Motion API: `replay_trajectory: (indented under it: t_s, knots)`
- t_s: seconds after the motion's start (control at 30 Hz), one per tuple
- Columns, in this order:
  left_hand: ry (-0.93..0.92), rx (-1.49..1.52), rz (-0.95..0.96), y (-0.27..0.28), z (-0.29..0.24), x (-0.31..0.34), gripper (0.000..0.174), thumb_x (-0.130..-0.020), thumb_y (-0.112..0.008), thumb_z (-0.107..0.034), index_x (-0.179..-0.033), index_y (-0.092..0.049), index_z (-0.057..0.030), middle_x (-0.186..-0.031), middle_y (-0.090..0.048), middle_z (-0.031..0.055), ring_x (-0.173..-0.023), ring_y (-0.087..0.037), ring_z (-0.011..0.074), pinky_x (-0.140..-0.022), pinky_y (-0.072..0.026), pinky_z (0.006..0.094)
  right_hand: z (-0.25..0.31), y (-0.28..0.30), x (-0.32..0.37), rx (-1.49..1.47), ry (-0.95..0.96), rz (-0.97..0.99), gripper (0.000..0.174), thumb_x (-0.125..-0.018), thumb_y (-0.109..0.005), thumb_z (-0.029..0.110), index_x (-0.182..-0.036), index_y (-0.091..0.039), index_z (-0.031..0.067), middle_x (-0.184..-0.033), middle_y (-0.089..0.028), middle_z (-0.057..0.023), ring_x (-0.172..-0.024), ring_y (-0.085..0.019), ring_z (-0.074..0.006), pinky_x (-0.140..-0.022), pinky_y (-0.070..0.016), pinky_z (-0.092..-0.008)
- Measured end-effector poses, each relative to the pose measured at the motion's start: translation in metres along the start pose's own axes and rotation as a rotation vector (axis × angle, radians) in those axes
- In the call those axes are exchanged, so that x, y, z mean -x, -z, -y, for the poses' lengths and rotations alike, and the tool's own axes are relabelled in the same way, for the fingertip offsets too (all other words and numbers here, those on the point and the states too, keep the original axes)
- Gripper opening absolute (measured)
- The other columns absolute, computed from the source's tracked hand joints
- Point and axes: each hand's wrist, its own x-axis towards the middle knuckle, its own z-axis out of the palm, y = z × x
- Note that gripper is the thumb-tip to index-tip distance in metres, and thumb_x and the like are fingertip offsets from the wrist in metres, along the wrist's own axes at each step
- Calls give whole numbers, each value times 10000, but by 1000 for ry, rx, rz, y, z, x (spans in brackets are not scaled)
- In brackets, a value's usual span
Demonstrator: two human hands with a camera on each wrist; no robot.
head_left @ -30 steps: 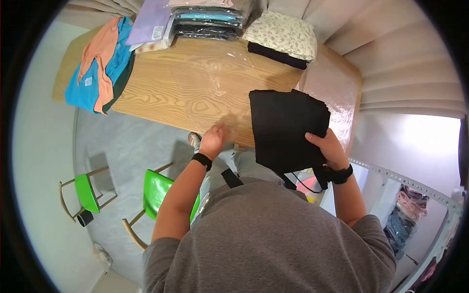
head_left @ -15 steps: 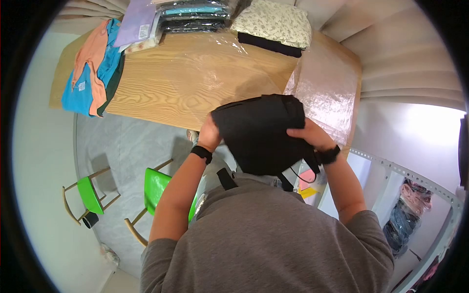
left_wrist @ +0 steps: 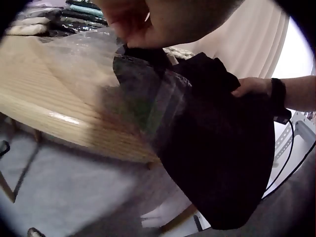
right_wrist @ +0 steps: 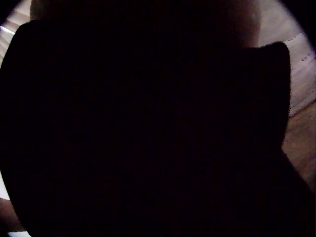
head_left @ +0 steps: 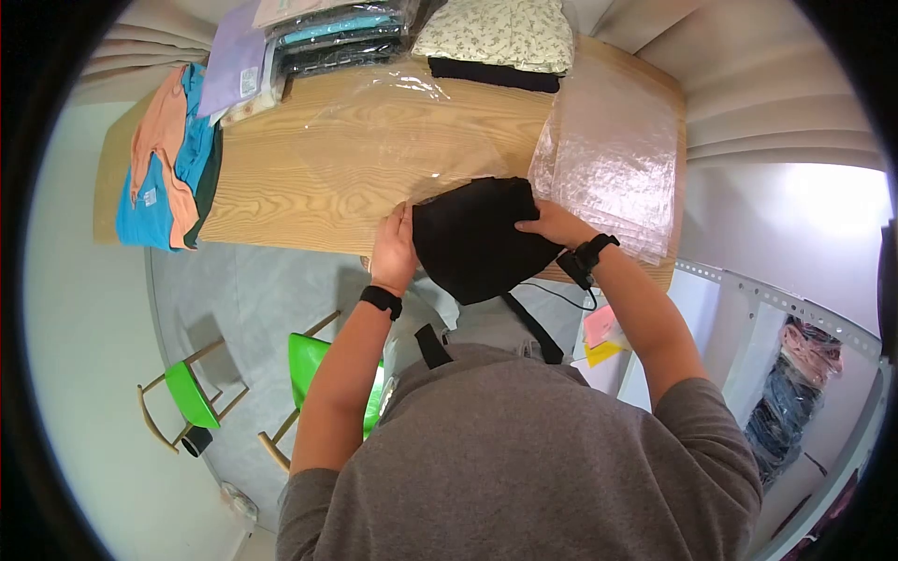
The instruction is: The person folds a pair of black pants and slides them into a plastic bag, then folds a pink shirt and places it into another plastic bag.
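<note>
A folded black garment (head_left: 482, 243) is held up over the table's near edge. My right hand (head_left: 557, 226) grips its right side, thumb on the near face. At its left edge is my left hand (head_left: 395, 251). In the left wrist view the left hand (left_wrist: 163, 22) has curled fingers and pinches a clear plastic bag (left_wrist: 98, 54). Part of that bag overlaps the black garment (left_wrist: 217, 148); the rest spreads across the tabletop. The right wrist view is nearly filled by the dark cloth (right_wrist: 148, 123), which hides the right fingers.
On the wooden table (head_left: 281, 178), clear bags (head_left: 613, 159) lie flat at the right. Bagged clothes (head_left: 341, 47) and a floral folded piece (head_left: 496, 35) over black cloth stand at the back. Blue and orange shirts (head_left: 168, 159) hang over the left end. Green chairs (head_left: 192, 395) stand left.
The left hand came up to the garment's left edge and took the bag. The right hand carried the black garment leftward and turned it. The head view shifted slightly.
</note>
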Motion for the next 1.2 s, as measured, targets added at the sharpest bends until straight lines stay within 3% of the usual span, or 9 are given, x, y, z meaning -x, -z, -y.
replay_trajectory:
  t_s: [0.17,0.27,0.47,0.57,0.9,1.2]
  knots:
    - [-34,-33,38,11,2,9,546,-717,-506,57,-1260,-456,27,-1220,-489,174,-1020,-496,324,-888,-435,382,-8,-9,-23,256,118,-17,447,-771,-646,162,-1168,-523,-3,-1090,-612,-201,-1030,-572,-322,-925,-417,-372]
    - [-39,-114,124,19,1,8,539,-717,-516,34,-1252,-487,-21,-1237,-482,158,-1045,-491,302,-866,-442,385,-19,-13,-33,232,198,-83,471,-759,-648,190,-1167,-507,2,-1049,-616,-222,-1029,-563,-364,-915,-424,-393]
    - [-123,-229,117,11,-18,-37,544,-691,-560,-38,-1232,-514,-68,-1279,-468,135,-1062,-483,315,-877,-431,415,13,-20,-20,623,98,-88,494,-774,-621,217,-1205,-456,40,-997,-615,-240,-966,-569,-409,-839,-455,-457]
    - [-147,-180,209,2,-19,-58,512,-720,-530,-23,-1230,-502,-55,-1302,-476,79,-1033,-510,273,-840,-459,379,15,-27,-22,727,131,-74,493,-777,-614,225,-1210,-448,57,-952,-624,-237,-904,-588,-414,-789,-470,-473]
    - [-281,-275,155,4,-34,-71,546,-739,-545,-54,-1277,-455,-43,-1286,-483,60,-945,-544,222,-735,-506,317,44,-42,-37,775,107,-17,525,-756,-610,209,-1219,-426,44,-897,-626,-232,-856,-599,-407,-736,-479,-481]
    - [-226,-284,171,5,-49,-79,527,-760,-547,-97,-1275,-482,-189,-1255,-458,107,-916,-545,239,-710,-510,342,71,-54,-33,919,110,44,431,-741,-596,167,-1110,-480,-23,-848,-624,-238,-814,-614,-380,-709,-485,-482]
